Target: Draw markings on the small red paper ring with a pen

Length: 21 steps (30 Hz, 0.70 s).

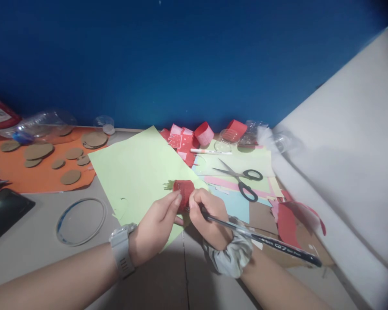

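Note:
My left hand [158, 224], a grey watch on its wrist, pinches a small red paper roll [184, 190] between thumb and fingers. Green fringed paper [168, 185] pokes out past the roll's left end. My right hand [210, 213] is closed around a black gel pen [271, 243], whose barrel slants down to the right. The right thumb and forefinger meet the roll's right side; the pen's tip is hidden there. Beneath the roll lies a pale green paper sheet [136, 168].
Black-handled scissors [242, 175] lie spread on coloured papers to the right, near a white marker [211, 151]. Red paper rings [204, 133] stand at the back. Cardboard discs [39, 150] rest on orange paper [26, 181] at left, with a clear ring [60, 221] and a phone [9, 215].

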Tool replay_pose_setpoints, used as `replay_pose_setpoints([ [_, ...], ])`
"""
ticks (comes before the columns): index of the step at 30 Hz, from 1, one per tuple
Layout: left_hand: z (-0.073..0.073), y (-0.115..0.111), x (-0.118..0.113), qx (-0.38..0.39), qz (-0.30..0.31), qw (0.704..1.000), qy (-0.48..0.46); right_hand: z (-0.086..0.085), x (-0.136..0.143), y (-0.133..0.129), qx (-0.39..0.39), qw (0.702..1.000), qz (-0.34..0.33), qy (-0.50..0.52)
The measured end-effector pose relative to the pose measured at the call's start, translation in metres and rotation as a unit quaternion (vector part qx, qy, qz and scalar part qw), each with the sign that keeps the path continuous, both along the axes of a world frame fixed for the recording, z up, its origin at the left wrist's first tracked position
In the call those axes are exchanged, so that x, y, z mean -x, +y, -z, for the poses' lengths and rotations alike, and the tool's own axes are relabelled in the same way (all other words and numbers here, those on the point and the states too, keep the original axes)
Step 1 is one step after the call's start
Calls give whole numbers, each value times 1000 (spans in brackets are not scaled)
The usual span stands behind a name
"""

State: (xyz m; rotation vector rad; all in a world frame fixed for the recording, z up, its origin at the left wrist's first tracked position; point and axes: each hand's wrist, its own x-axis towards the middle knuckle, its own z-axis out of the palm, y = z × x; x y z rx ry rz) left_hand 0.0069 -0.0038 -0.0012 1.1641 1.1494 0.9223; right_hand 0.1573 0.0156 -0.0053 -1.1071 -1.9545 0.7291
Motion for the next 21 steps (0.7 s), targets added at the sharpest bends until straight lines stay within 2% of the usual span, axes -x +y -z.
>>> replay_pose_setpoints([
  [5,-3,-1,0,27,-18,999,36,1,1,0,11,999,29,29],
  [10,-6,0,0,4,-8,1000,12,-1,0,1,3,1000,-1,-1],
  [13,-8,1,0,-10,-13,999,42,-2,0,2,1,1000,-9,-15],
  [18,-8,1,-1,23,-30,999,20,2,2,-3,-27,996,8,90],
  [21,-7,-1,-1,60,-74,995,1,4,4,-7,-58,988,7,142],
])
